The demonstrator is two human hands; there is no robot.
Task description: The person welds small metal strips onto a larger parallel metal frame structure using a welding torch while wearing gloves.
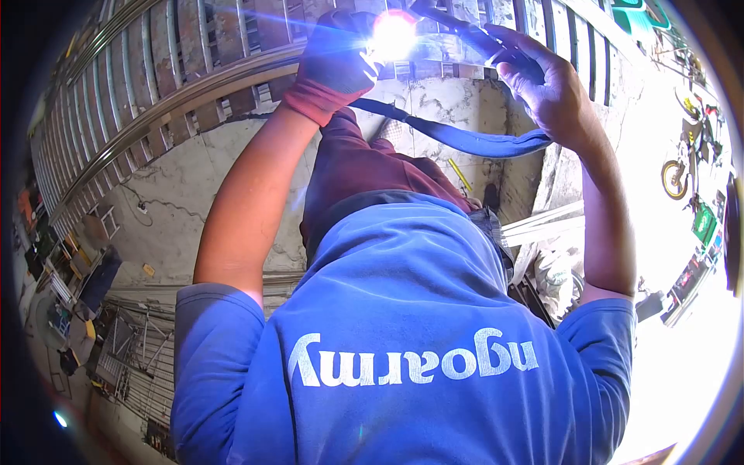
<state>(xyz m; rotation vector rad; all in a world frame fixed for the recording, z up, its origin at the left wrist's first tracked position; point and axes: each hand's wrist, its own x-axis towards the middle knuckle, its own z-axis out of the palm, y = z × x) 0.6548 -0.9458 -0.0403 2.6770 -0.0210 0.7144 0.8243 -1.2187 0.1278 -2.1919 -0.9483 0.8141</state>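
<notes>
My left hand (335, 66), in a dark glove with a red cuff, looks curled at the metalwork beside a glaring white arc (394, 35); what it grips is lost in shadow and glare. My bare right hand (542, 85) is closed around the black handle of a welding torch (480, 40), whose neck points left towards the arc. A blue-sleeved cable (480, 142) sags from near the right hand towards the left wrist. Just beneath the arc lies a frame of parallel metal bars (205, 39).
Long metal tubes (155, 116) cross the frame at the left. A yellow stick (459, 175) lies on the concrete floor near my legs. Metal rods and a white sack (554, 275) are at the right, with a motorbike (680, 167) beyond. More bars and clutter fill the lower left.
</notes>
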